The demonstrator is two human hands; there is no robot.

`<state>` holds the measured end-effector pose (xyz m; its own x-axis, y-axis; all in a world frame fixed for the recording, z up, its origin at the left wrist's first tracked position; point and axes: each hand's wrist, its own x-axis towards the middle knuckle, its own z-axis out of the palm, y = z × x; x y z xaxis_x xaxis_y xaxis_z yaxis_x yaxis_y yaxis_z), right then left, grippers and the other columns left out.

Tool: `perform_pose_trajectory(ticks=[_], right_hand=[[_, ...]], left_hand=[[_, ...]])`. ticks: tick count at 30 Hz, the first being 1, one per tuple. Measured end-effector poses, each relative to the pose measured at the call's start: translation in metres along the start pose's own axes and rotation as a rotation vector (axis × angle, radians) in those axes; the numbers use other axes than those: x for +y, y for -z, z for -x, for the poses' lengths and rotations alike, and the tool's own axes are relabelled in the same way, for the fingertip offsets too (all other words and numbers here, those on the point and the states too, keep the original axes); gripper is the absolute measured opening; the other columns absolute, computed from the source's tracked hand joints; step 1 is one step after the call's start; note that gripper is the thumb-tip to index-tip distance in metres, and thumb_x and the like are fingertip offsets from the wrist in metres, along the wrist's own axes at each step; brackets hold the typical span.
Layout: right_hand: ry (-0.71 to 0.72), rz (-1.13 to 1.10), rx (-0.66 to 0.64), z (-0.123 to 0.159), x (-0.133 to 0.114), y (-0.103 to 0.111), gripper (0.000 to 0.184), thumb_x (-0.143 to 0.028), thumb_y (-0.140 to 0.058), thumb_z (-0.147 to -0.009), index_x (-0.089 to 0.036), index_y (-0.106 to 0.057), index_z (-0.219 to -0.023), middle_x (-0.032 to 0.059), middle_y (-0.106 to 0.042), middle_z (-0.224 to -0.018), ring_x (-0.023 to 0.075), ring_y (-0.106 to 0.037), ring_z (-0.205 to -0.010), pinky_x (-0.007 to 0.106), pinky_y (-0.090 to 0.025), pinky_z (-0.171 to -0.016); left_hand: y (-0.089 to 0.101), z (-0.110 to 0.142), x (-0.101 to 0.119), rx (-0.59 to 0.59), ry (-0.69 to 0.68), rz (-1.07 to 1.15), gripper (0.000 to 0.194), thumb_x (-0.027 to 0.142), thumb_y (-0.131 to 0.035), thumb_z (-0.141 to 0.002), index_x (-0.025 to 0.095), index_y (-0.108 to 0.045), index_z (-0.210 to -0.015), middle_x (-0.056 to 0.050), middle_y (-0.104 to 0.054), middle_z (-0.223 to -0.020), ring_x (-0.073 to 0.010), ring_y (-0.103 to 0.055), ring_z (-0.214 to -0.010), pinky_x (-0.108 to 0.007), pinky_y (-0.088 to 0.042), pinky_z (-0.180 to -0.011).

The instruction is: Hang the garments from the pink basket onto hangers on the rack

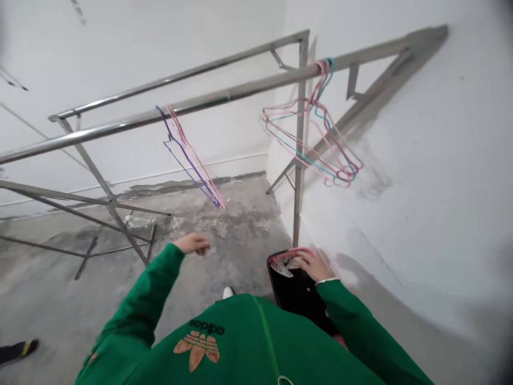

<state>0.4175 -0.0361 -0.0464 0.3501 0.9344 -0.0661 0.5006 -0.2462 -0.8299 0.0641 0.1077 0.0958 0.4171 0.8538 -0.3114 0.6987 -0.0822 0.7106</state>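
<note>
My right hand (pixel 315 266) is over a dark basket with a pink rim (pixel 298 249), its fingers apart at a white patterned cloth (pixel 282 265). Whether the fingertips touch the cloth is unclear. Black fabric (pixel 302 294) fills much of the basket below it. Out over the concrete floor, my left hand (pixel 195 244) is slightly blurred, with curled fingers and nothing visible in them. Above and beyond it, a purple hanger (pixel 192 163) and pink hangers (pixel 196 155) hang on a metal rail (pixel 132 123).
Farther right on the rail hangs a cluster of pink and blue hangers (pixel 320 139). A rack post (pixel 297 203) rises just behind the basket, near the white wall (pixel 433 160). Crossed metal legs (pixel 114 206) stand at left. A dark shoe (pixel 28 348) shows at lower left.
</note>
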Motion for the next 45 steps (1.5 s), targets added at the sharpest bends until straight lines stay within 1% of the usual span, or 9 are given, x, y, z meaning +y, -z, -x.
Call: perform_pose_trajectory(ticks=[4,6,8,12,17,23,34,40,45], right_hand=[[0.252,-0.256,-0.072,-0.052,-0.072,0.01,0.057,-0.061,-0.047,-0.084,-0.017,-0.058,-0.119,0.015,-0.071,-0.107,0.0268,-0.07,-0.098,0.048,-0.055,-0.091],[0.457,-0.291,-0.089,-0.073,-0.13,0.006,0.067,-0.064,-0.049,-0.084,-0.018,-0.048,-0.133,0.0167,-0.06,-0.13,0.027,-0.061,-0.117,0.048,-0.049,-0.101],[0.583,-0.234,-0.113,-0.089,-0.191,-0.01,0.087,-0.071,-0.05,-0.08,-0.014,-0.036,-0.143,0.0201,-0.044,-0.145,0.0305,-0.047,-0.132,0.051,-0.038,-0.111],[0.61,-0.087,-0.115,-0.107,-0.278,-0.061,0.114,-0.071,-0.063,-0.071,-0.005,-0.015,-0.15,0.0265,-0.025,-0.153,0.0374,-0.029,-0.142,0.055,-0.027,-0.116],[0.503,-0.027,-0.137,-0.115,-0.289,-0.081,0.065,-0.024,-0.046,-0.089,-0.014,-0.023,-0.149,0.0161,-0.067,-0.107,0.0237,-0.067,-0.085,0.043,-0.054,-0.084],[0.457,0.155,0.194,-0.107,-0.25,-0.011,0.04,-0.009,-0.035,-0.085,-0.015,-0.052,-0.121,0.0093,-0.067,-0.093,0.0195,-0.064,-0.081,0.034,-0.052,-0.079],[-0.029,0.822,0.473,-0.098,-0.215,0.111,0.041,-0.012,-0.03,-0.092,-0.007,-0.05,-0.127,0.0222,-0.064,-0.109,0.0317,-0.063,-0.097,0.04,-0.049,-0.08],[-0.035,0.812,0.531,-0.106,-0.205,0.133,0.035,-0.017,-0.031,-0.094,-0.008,-0.055,-0.119,0.0209,-0.065,-0.099,0.029,-0.065,-0.09,0.041,-0.051,-0.079],[0.215,0.657,0.714,-0.081,-0.201,0.13,0.033,-0.031,-0.039,-0.096,-0.014,-0.056,-0.119,0.0149,-0.06,-0.105,0.0272,-0.057,-0.107,0.048,-0.047,-0.095]], left_hand=[[0.135,-0.025,0.004,0.585,-0.189,-0.051,0.041,0.052,-0.048,-0.084,0.014,-0.06,-0.091,-0.01,-0.065,-0.088,-0.0234,-0.062,-0.089,-0.046,-0.051,-0.086],[0.173,-0.057,0.021,0.78,-0.349,-0.065,0.054,0.049,-0.051,-0.084,0.013,-0.046,-0.125,-0.016,-0.05,-0.134,-0.0247,-0.047,-0.125,-0.046,-0.041,-0.105],[0.187,-0.095,0.04,0.776,-0.444,-0.067,0.067,0.051,-0.051,-0.086,0.013,-0.032,-0.139,-0.017,-0.039,-0.146,-0.0225,-0.037,-0.136,-0.043,-0.034,-0.112],[0.164,-0.161,0.073,0.778,-0.664,-0.109,0.064,0.062,-0.046,-0.086,0.016,-0.041,-0.131,-0.017,-0.044,-0.137,-0.025,-0.037,-0.136,-0.043,-0.027,-0.116],[0.117,-0.183,0.115,0.85,-0.792,-0.213,0.056,0.062,-0.041,-0.089,0.017,-0.046,-0.121,-0.018,-0.041,-0.134,-0.0257,-0.028,-0.141,-0.043,-0.026,-0.117],[0.067,-0.187,0.188,0.834,-0.802,-0.3,0.047,0.059,-0.046,-0.088,0.017,-0.052,-0.109,-0.02,-0.041,-0.141,-0.0304,-0.025,-0.144,-0.051,-0.018,-0.118],[-0.02,-0.221,0.307,0.584,-0.873,-0.397,0.061,0.058,-0.035,-0.092,0.006,-0.052,-0.119,-0.026,-0.052,-0.131,-0.0369,-0.035,-0.136,-0.062,-0.014,-0.114],[-0.025,-0.217,0.314,0.51,-0.875,-0.378,0.055,0.05,-0.037,-0.094,0.011,-0.043,-0.132,-0.024,-0.042,-0.144,-0.035,-0.03,-0.14,-0.065,-0.014,-0.113],[-0.024,-0.176,0.231,0.358,-0.985,-0.412,0.054,0.037,-0.045,-0.091,0.012,-0.038,-0.138,-0.022,-0.039,-0.145,-0.0313,-0.036,-0.138,-0.051,-0.028,-0.113]])
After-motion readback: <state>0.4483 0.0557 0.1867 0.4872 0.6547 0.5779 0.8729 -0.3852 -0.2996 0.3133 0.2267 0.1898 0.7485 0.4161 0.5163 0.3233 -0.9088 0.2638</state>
